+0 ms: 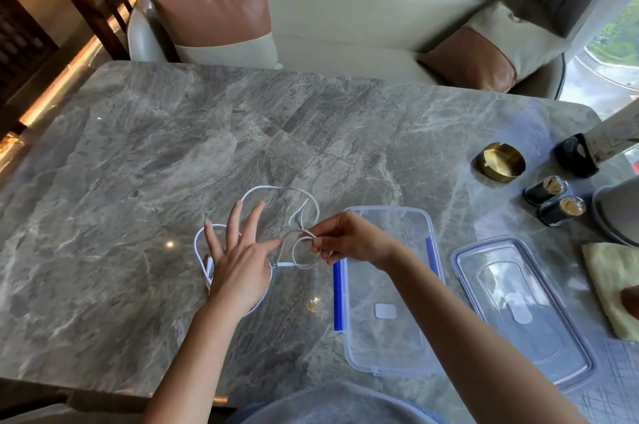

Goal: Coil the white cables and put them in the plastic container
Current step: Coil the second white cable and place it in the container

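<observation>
- The right hand (345,238) pinches the white cable (276,189) between thumb and fingertips, where several small loops cross. Clamping at the crossing likely keeps the turns from springing apart.
- The left hand (238,264) is spread wide with its fingers straight, gripping nothing. It lies over the left part of the cable, probably to pin the slack flat or to feed the next turn to the other hand.
- The cable lies on the marble table (173,133), between the two hands and beyond them. A big loose arc lies past the fingers, and another loop curves round under the left palm. I cannot tell whether that loop is the same cable or a second one.
- A metal plug (280,265) shows at the free end, just beside the left thumb.
- The plastic container (347,351) stands open just to the right of the coil, its blue clip (339,295) folded outward. A finished coil would need only a short move to reach it. No cable is in it yet.
- The lid (518,313) lies flat further right, out of the way of the hands.
- My judgement: coiling is at an early stage, as most of the length is loose.
</observation>
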### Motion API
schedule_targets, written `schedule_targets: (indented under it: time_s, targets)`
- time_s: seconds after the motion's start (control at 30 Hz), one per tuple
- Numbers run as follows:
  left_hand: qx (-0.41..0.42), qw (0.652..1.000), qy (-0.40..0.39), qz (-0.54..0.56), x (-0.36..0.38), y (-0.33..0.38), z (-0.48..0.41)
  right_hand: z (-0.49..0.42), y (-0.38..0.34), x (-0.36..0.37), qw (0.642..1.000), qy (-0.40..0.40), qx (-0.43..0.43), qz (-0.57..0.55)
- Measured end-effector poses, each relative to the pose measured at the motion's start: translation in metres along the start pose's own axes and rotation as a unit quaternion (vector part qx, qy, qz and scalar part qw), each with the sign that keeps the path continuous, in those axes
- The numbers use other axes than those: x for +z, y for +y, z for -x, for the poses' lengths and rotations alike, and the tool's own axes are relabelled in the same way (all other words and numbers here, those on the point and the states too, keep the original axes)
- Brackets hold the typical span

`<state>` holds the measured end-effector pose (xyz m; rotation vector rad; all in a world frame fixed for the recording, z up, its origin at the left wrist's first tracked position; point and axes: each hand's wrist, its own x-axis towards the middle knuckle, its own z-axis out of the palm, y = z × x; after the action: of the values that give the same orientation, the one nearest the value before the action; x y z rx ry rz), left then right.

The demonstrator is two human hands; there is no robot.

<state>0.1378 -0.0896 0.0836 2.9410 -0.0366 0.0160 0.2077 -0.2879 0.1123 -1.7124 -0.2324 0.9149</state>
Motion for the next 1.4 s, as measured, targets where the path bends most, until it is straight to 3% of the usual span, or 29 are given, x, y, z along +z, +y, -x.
schedule_targets:
  time_s: [0.07,0.13,0.23,0.33,0.57,0.8,1.1,1.3,1.37,1.4]
  targets:
    - [0.036,0.999,-0.013,0.000,0.001,-0.002,-0.002,0.000,0.001,0.001,1.000,-0.002,-0.001,-0.020]
    - [0.051,0.995,-0.025,0.080,0.001,-0.001,-0.004,0.000,0.001,0.001,0.999,-0.002,-0.004,-0.053]
    - [-0.009,0.956,-0.065,0.287,-0.001,0.003,-0.005,0.001,0.001,-0.001,0.996,0.011,-0.005,-0.090]
    - [-0.074,0.922,-0.033,0.379,-0.001,0.007,-0.005,0.001,0.002,-0.002,0.994,0.022,0.000,-0.111]
    - [-0.097,0.914,0.035,0.393,-0.007,0.011,-0.005,-0.001,0.002,-0.001,0.987,0.044,0.003,-0.155]
    - [-0.135,0.874,0.061,0.463,-0.001,0.018,-0.006,-0.003,0.003,0.007,0.970,0.072,0.003,-0.232]
    - [-0.242,0.713,-0.016,0.658,0.004,0.025,-0.005,-0.001,0.007,0.022,0.938,0.100,0.014,-0.331]
    - [-0.300,0.574,-0.072,0.759,0.003,0.023,-0.004,-0.003,0.009,0.030,0.926,0.116,0.004,-0.359]
    - [-0.293,0.561,-0.064,0.771,0.002,0.025,-0.004,-0.004,0.009,0.032,0.926,0.122,0.003,-0.358]
    - [-0.284,0.572,-0.052,0.768,0.001,0.026,-0.004,-0.004,0.009,0.032,0.930,0.125,0.004,-0.346]
